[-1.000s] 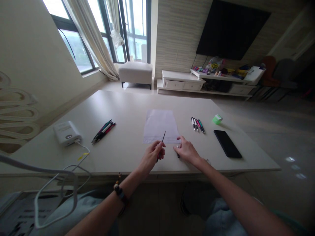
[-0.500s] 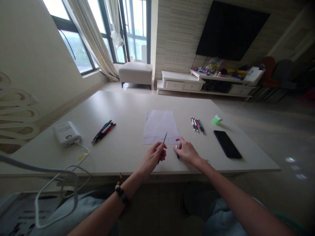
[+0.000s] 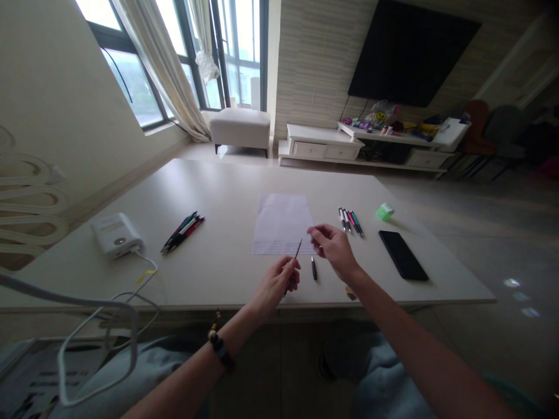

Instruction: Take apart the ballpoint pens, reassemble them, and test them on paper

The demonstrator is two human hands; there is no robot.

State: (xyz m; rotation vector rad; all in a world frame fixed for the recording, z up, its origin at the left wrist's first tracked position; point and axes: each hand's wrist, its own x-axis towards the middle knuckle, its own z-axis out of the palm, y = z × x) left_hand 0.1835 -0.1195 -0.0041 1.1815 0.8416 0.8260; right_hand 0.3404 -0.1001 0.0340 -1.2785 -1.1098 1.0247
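My left hand [image 3: 282, 279] is closed on a thin dark pen part [image 3: 299, 249], whose narrow tip points up and away over the near edge of a white sheet of paper [image 3: 283, 218]. My right hand [image 3: 334, 247] is raised just right of that tip, thumb and fingertips pinched together; whatever they hold is too small to make out. Between my hands, a short black pen piece [image 3: 314, 269] lies on the table below the paper. Lines of writing run along the paper's near edge.
On the white table [image 3: 231, 233], several pens [image 3: 182, 233] and a white power adapter [image 3: 117, 234] with a cable lie left. Several more pens [image 3: 350, 221], a green box [image 3: 385, 212] and a black phone [image 3: 402, 255] lie right. A small colourful item [image 3: 350, 293] is beside my right forearm.
My right hand has let go of the black pen piece and moved up beside the thin tip. My left hand has shifted slightly right with the pen part.
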